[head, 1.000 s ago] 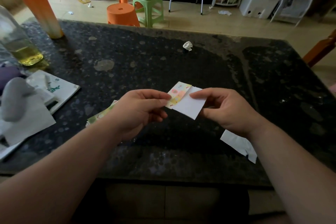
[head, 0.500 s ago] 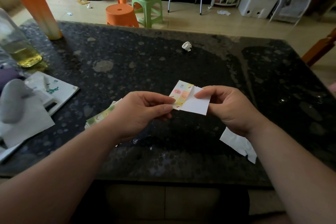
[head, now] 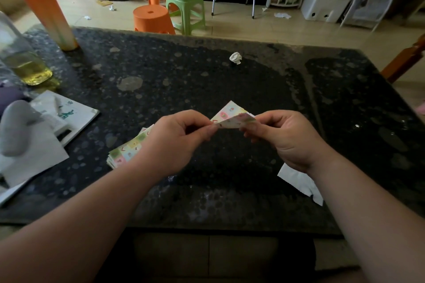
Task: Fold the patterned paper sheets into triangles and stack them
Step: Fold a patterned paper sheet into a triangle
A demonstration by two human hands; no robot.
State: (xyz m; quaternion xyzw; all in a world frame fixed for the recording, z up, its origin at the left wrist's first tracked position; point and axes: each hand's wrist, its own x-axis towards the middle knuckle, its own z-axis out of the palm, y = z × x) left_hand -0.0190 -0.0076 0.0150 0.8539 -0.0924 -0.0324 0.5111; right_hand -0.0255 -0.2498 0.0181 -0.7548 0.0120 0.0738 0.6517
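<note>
A small patterned paper sheet (head: 231,115), pastel squares on it, is held in the air above the dark stone table (head: 207,80), folded over into a triangle shape. My left hand (head: 177,140) pinches its left corner and my right hand (head: 282,138) pinches its right corner. A stack of the same patterned sheets (head: 128,150) lies flat on the table, partly hidden under my left wrist.
A white paper piece (head: 301,182) lies under my right forearm. At the left are white papers and a booklet (head: 66,115), a grey object (head: 16,126), a bottle of yellow liquid (head: 25,64) and an orange drink cup (head: 50,18). A crumpled paper ball (head: 235,57) sits mid-table.
The sheet, earlier mostly flat with its white back showing, has been folded over so the patterned side faces out. Both hands stayed in place, pinching its ends.
</note>
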